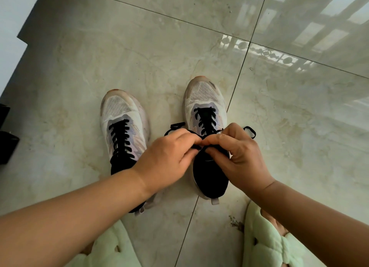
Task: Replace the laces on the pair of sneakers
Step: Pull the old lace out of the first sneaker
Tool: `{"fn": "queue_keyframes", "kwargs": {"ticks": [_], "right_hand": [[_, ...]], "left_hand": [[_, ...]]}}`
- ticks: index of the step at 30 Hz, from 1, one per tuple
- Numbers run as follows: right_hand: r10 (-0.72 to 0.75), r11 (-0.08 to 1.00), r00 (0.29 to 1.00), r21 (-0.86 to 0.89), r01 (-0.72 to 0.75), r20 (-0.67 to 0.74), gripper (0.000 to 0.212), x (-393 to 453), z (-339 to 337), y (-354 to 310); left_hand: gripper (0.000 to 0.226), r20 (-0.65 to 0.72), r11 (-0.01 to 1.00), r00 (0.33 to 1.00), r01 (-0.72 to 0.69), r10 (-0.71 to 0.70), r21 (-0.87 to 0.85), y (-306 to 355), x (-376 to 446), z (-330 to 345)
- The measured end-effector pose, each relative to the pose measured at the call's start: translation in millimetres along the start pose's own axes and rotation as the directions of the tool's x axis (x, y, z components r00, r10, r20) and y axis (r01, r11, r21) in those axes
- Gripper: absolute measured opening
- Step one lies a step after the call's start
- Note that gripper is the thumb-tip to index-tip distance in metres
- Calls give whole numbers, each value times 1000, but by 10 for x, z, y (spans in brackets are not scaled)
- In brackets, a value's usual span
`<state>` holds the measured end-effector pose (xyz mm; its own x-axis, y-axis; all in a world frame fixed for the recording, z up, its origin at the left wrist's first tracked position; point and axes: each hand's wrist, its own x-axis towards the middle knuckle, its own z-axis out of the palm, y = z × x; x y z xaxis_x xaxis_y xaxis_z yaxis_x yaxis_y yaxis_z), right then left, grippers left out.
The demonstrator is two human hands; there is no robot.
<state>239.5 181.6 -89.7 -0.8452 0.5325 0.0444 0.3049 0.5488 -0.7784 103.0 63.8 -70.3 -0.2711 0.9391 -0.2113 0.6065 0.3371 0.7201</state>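
Observation:
Two white mesh sneakers with black tongues stand side by side on the floor, toes pointing away from me. The left sneaker (pixel 121 125) is laced in black up its whole tongue. Over the right sneaker (pixel 205 99) my left hand (pixel 167 157) and my right hand (pixel 239 155) meet, each pinching the black lace (pixel 205 121) near the top eyelets. One lace loop (pixel 174 127) sticks out to the left of my hands and another loop (pixel 250 131) to the right. My hands hide the knot area.
The floor is glossy beige marble tile (pixel 139 47) with dark grout lines. Pale green slippers on my feet (pixel 267 238) show at the bottom. Dark objects (pixel 6 147) sit at the left edge, and some dark crumbs (pixel 235 222) lie near my right foot.

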Motion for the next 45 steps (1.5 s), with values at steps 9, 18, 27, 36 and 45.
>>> {"fn": "queue_keyframes", "kwargs": {"ticks": [9, 18, 27, 36, 45], "right_hand": [[-64, 997, 996, -46, 67, 60, 14, 64, -11, -61], [-61, 998, 997, -29, 62, 57, 18, 69, -1, -101], [-122, 991, 987, -40, 127, 104, 19, 43, -19, -86], [-155, 986, 978, -44, 163, 137, 18, 9, -75, -52], [160, 981, 979, -128, -143, 130, 35, -73, -103, -56]], "left_hand": [[8, -88, 971, 993, 94, -77, 219, -66, 74, -38], [19, 42, 999, 999, -33, 33, 2, -53, 125, -119], [7, 142, 998, 989, -42, 36, 42, -64, 118, -61], [37, 90, 972, 991, -117, 100, 203, -112, 39, -167], [24, -217, 969, 976, 58, -4, 241, -91, 12, -178]]}}
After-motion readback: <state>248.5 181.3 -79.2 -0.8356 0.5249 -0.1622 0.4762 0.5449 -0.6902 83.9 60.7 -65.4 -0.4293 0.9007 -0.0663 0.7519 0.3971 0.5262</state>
